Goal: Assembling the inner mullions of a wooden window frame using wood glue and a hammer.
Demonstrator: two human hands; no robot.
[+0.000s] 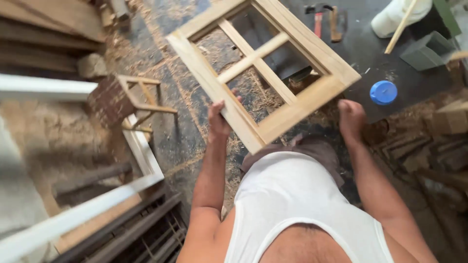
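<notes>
The left hand (219, 118) is closed around the left rail of a wooden window frame (261, 68), thumb on the near face and fingertips just showing through the opening behind the rail. The right hand (351, 119) is curled almost into a fist just beside the frame's lower right corner; whether it actually grips the wood or only rests against the edge is hard to tell, since the picture is blurred there.

The frame is held up in the air in front of the person's chest, tilted so that one corner points down toward the body and the opposite one reaches toward the far side of the scene. It is pale, unfinished timber (no paint or glass on it) with a cross of thinner bars dividing the opening into four panes.

Under and around it lies a dark floor (185, 136) strewn with sawdust and shavings. Far right, on a dark board, are a hammer (319, 17) with a red handle and a round blue lid (383, 92). To the left stands a small wooden stool (124, 100), and white-painted frame pieces (73, 214) lean near left.
</notes>
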